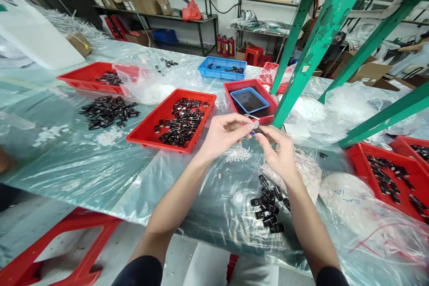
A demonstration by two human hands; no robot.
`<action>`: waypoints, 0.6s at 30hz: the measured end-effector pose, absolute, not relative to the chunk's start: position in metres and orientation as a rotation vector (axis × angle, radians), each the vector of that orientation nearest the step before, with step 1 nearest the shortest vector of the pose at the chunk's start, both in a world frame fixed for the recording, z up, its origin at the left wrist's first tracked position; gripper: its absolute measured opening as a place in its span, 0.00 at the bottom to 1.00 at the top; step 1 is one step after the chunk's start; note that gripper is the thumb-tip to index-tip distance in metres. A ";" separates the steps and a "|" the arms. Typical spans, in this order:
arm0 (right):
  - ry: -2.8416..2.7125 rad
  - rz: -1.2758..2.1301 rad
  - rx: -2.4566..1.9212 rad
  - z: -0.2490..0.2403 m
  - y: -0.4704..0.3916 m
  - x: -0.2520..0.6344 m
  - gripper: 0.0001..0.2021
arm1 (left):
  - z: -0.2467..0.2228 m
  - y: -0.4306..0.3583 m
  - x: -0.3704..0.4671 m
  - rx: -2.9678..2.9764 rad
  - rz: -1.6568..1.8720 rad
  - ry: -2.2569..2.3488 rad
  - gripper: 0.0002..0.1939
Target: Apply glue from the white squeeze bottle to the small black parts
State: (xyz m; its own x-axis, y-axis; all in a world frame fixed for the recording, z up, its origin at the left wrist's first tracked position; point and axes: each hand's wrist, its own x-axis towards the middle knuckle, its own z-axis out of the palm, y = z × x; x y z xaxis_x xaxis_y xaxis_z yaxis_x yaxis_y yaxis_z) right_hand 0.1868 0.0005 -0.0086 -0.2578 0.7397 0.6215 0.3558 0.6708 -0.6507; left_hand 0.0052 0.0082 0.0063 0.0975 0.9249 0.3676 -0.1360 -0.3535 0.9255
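My left hand (223,136) and my right hand (279,149) meet above the table, fingertips pinched close together. A small clear piece (255,124) shows at the fingertips of my left hand, with a spot of blue just below it. My right hand's fingers are closed beside it; what they grip is too small and hidden to name. Under the hands lies a scatter of tiny white pieces (239,153). Near my right forearm is a loose pile of small glossy black parts (269,205). A red tray (144,136) of similar black parts stands left of my left hand.
Beyond the hands are a red bin (274,106) holding a blue tray (250,110), and another blue tray (204,73). Black parts (107,111) are heaped at left. Green posts (306,62) rise ahead. Plastic bags (348,194) and red trays (415,208) lie right.
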 end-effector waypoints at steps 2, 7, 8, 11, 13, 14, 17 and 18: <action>-1.873 0.456 -0.863 -0.009 0.001 0.188 0.10 | 0.006 0.009 0.003 1.407 1.385 0.809 0.11; -1.937 0.392 -0.805 -0.007 0.002 0.191 0.09 | 0.008 0.012 0.000 1.313 1.253 0.738 0.11; -1.949 0.380 -0.797 -0.007 0.002 0.192 0.09 | 0.008 0.012 -0.001 1.292 1.227 0.722 0.11; -1.978 0.358 -0.784 -0.006 0.002 0.193 0.09 | 0.009 0.013 -0.001 1.238 1.183 0.694 0.12; -1.992 0.347 -0.794 -0.006 0.001 0.194 0.09 | 0.009 0.013 0.000 1.200 1.183 0.686 0.12; -1.999 0.341 -0.802 -0.006 0.001 0.194 0.10 | 0.009 0.013 0.000 1.179 1.185 0.682 0.12; -2.017 0.321 -0.820 -0.006 0.000 0.195 0.10 | 0.007 0.013 0.001 1.121 1.175 0.682 0.12; -2.021 0.313 -0.823 -0.006 0.000 0.196 0.11 | 0.007 0.013 0.002 1.107 1.169 0.685 0.12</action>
